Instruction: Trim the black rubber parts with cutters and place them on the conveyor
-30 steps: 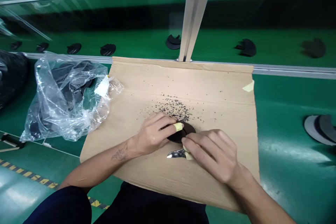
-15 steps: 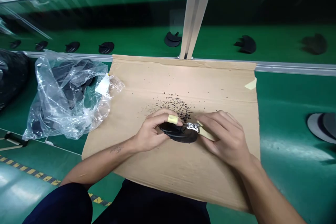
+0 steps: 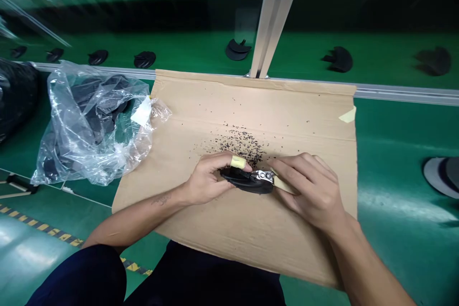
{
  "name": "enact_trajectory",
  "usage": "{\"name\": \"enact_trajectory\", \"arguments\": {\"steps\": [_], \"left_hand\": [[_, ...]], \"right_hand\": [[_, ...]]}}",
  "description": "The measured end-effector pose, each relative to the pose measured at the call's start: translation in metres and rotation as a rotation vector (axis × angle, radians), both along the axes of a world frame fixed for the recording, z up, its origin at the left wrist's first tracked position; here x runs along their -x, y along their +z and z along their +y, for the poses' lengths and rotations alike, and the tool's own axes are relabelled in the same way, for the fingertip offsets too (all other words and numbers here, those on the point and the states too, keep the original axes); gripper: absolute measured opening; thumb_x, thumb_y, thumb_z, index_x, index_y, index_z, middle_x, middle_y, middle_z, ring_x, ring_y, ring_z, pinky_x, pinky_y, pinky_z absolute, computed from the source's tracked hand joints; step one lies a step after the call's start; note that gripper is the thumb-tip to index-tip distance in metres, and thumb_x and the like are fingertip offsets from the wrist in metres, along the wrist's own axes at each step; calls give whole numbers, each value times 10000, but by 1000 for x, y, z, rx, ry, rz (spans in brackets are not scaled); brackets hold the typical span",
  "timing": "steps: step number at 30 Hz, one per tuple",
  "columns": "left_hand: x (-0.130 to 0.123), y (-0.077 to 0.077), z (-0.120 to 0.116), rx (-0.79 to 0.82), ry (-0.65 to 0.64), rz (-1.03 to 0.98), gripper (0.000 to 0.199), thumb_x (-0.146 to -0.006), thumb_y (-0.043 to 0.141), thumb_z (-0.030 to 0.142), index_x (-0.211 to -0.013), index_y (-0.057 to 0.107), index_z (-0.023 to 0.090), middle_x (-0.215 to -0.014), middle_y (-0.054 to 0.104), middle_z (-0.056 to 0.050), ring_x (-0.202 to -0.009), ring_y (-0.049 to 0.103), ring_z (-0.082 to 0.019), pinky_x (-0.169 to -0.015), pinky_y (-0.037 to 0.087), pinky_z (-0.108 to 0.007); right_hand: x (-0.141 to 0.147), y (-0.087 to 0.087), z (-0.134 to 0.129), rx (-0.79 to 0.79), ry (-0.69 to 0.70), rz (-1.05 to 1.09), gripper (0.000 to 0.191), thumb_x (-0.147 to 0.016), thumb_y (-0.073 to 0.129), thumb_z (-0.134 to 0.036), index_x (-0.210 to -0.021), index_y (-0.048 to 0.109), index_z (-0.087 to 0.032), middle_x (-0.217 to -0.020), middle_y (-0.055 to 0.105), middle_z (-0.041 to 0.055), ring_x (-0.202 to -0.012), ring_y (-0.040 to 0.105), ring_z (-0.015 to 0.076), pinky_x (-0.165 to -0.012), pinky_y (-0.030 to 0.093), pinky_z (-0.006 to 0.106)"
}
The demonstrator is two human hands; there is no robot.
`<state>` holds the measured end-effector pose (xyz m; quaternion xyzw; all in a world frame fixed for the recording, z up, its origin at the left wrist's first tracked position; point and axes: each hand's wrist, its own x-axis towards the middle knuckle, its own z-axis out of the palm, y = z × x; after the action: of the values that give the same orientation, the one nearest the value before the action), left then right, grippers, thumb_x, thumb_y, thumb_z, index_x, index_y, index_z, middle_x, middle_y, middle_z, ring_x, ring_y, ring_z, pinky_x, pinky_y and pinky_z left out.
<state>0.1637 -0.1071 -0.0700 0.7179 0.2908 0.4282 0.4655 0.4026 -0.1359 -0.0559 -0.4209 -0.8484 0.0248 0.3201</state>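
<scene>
My left hand (image 3: 211, 179), with yellow tape round one finger, grips a black curved plastic part (image 3: 245, 182) by its left side. The fingers of my right hand (image 3: 313, 189) are closed round the pale handles of small nippers (image 3: 263, 175). The nippers' metal jaws lie against the upper right of the part; whether they bite into it I cannot make out. Beneath and beyond both hands, many tiny black scraps (image 3: 244, 146) are strewn over a cardboard sheet (image 3: 229, 229).
A clear plastic bag (image 3: 96, 129) holding black parts lies left of the cardboard. Several similar black parts (image 3: 238, 50) rest along the green surface behind the metal rail. An upright metal post (image 3: 274, 19) stands beyond the cardboard. At the right edge is a grey and black round object (image 3: 442, 177).
The nippers' jaws have shifted slightly on the part, and the part is tilted a little differently. Both hands keep their holds. The whole view has moved slightly.
</scene>
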Motion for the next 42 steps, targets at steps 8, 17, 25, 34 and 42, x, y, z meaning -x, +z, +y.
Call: {"name": "enact_trajectory", "arguments": {"steps": [8, 17, 25, 34, 42], "left_hand": [[0, 0, -2, 58, -10, 13, 119, -901, 733, 257, -956, 759, 155, -902, 792, -75, -822, 759, -151, -739, 616, -227], [-3, -2, -4, 72, 12, -21, 111, -875, 761, 244, -940, 767, 153, -889, 802, -74, -805, 777, -160, -718, 632, -219], [-4, -3, -5, 52, 11, -33, 95, -867, 767, 211, -946, 775, 159, -886, 805, -67, -789, 778, -149, -710, 629, -198], [-2, -3, -5, 57, -14, 0, 143, -857, 778, 229, -983, 762, 162, -910, 798, -74, -799, 772, -162, -711, 619, -222], [-1, 5, -1, -66, -81, 52, 255, -888, 687, 189, -1139, 728, 172, -894, 718, -56, -759, 643, -130, -684, 536, -238]], "right_hand": [[-1, 2, -2, -44, -10, -52, 153, -958, 629, -178, -1107, 665, -182, -937, 747, 73, -751, 606, 161, -640, 412, 315], [0, 4, -3, -95, -22, -84, 175, -952, 627, -148, -1111, 670, -204, -947, 757, 63, -746, 613, 159, -625, 406, 311], [0, 7, -6, -153, -29, -129, 217, -935, 611, -87, -1116, 633, -206, -893, 758, 54, -724, 621, 163, -621, 417, 314], [2, 6, -4, -169, -39, -96, 200, -910, 633, -55, -1032, 661, -212, -775, 734, 11, -639, 607, 139, -584, 435, 292], [-2, 10, -4, -216, -171, -196, 208, -897, 623, -37, -999, 676, -211, -744, 704, -6, -616, 505, 132, -579, 349, 311]]}}
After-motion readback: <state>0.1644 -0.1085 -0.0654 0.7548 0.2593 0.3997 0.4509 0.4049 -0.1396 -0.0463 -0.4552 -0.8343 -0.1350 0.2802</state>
